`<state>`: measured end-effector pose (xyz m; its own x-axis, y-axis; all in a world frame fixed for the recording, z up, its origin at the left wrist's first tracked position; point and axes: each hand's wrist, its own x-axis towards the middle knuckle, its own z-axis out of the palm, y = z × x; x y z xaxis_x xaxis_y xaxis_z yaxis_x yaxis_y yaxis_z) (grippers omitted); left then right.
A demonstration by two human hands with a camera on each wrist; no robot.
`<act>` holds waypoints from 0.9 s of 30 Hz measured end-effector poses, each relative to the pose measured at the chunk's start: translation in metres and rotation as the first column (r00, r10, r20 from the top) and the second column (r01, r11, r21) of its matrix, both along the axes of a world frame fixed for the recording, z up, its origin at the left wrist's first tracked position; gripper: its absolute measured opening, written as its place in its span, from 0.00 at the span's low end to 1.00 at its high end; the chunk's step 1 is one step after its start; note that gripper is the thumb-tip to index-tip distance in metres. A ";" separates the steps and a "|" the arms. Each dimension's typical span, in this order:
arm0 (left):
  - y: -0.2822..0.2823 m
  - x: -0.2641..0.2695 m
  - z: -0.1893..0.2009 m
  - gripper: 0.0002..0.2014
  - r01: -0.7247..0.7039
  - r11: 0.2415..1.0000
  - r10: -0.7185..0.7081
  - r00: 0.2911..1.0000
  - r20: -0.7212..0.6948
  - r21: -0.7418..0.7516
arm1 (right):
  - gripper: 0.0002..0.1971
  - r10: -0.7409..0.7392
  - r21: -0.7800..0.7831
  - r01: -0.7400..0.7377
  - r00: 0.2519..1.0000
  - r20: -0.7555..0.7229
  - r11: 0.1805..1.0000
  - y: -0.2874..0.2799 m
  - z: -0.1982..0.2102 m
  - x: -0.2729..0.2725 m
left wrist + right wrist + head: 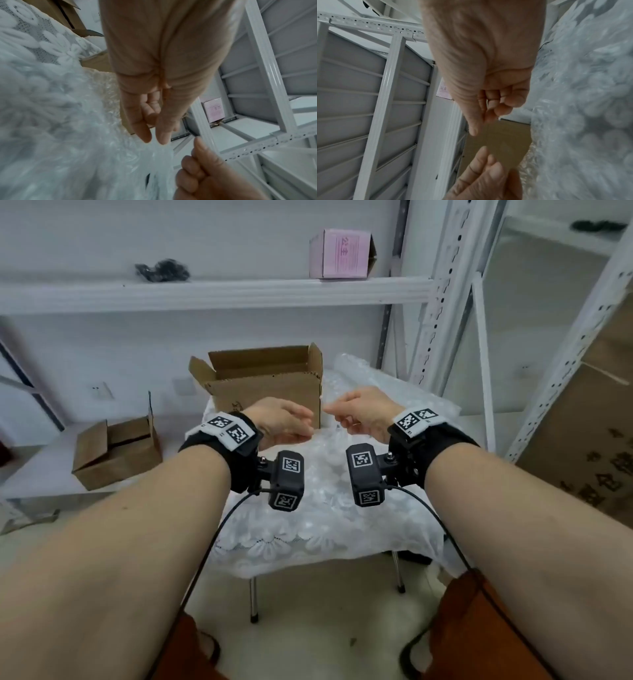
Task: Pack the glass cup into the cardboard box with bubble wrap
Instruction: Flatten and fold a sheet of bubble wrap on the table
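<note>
Grips empty: the left hand (281, 422) hangs loose-fingered and the right hand (363, 414) curls on nothing, both above the clear bubble wrap (329, 474) spread over the lace-covered bench (308, 542). The open brown cardboard box (270, 392) stands at 12 o'clock, nearer the left hand. The glass cup is not visible.

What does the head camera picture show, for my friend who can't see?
A person's left hand, fingers relaxed, and right hand, fingers curled, hover over bubble wrap on a small lace-covered table, in front of an open cardboard box. No glass cup is in sight.
</note>
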<state>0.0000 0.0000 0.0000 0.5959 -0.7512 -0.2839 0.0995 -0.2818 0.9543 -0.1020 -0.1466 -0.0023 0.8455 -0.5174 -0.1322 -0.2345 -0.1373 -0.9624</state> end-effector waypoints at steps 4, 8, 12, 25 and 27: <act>0.002 -0.002 -0.024 0.10 0.004 0.995 -0.006 1.000 0.017 0.099 | 0.10 0.027 -0.062 -0.034 0.993 -0.114 0.998 0.002 -0.015 0.002; 0.003 -0.006 -0.048 0.13 0.137 0.936 -0.155 0.987 0.033 0.326 | 0.05 0.167 -0.116 -0.203 0.949 -0.268 0.972 0.009 -0.031 0.006; 0.007 0.002 -0.065 0.21 0.177 0.886 -0.202 0.979 0.012 0.429 | 0.19 0.300 -0.161 -0.436 0.801 -0.517 0.885 0.019 -0.041 0.011; 0.024 0.009 -0.066 0.28 0.295 0.769 -0.470 0.863 0.188 0.566 | 0.46 0.189 -0.283 -0.865 0.386 -0.903 0.414 0.071 -0.067 0.020; 0.024 0.004 -0.058 0.37 0.333 0.665 -0.586 0.788 0.190 0.669 | 0.37 0.208 -0.271 -0.867 0.382 -0.901 0.419 0.070 -0.065 0.019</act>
<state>0.0042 0.0237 -0.0580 0.3667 -0.7168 -0.5930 -0.5096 -0.6881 0.5165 -0.0831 -0.0766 -0.0669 0.7287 -0.1578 -0.6664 -0.2792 -0.9570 -0.0786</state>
